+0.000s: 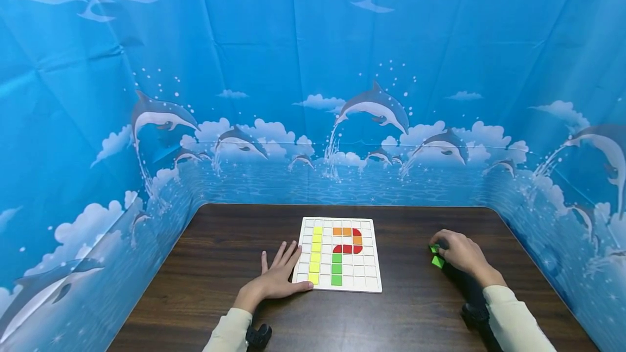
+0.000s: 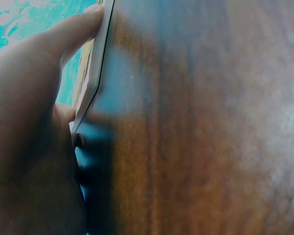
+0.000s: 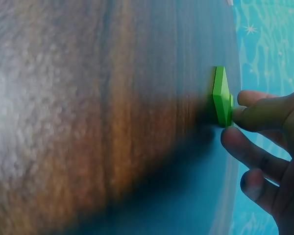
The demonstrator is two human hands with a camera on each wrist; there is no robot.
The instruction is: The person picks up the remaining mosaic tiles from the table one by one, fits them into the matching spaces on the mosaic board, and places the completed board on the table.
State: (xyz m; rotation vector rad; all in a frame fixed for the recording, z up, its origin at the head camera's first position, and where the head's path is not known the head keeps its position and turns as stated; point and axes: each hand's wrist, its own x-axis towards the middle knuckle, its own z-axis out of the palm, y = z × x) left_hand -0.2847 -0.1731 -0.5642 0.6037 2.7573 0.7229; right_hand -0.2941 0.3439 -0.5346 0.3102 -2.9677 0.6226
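A white square grid board (image 1: 364, 276) lies on the table with coloured tiles in its cells. My left hand (image 1: 279, 277) rests at its left edge, fingers spread and straight, thumb on the near left corner. In the left wrist view, the thumb (image 2: 73, 34) lies along the side of the board (image 2: 95, 63). Over at the right, my right hand (image 1: 462, 254) pinches a small green tile (image 1: 433, 247) between curled fingers, low over the table. A second green tile (image 1: 437, 261) lies just nearer; in the right wrist view this green tile (image 3: 220, 98) partly hides the pinched one.
Yellow tiles (image 1: 314, 257) form a column on the board. Beside it, orange, red and green tiles (image 1: 337, 268) make a P-like shape. The dark wooden table (image 1: 235, 232) is bordered by a blue curtain (image 1: 274, 69) printed with dolphins.
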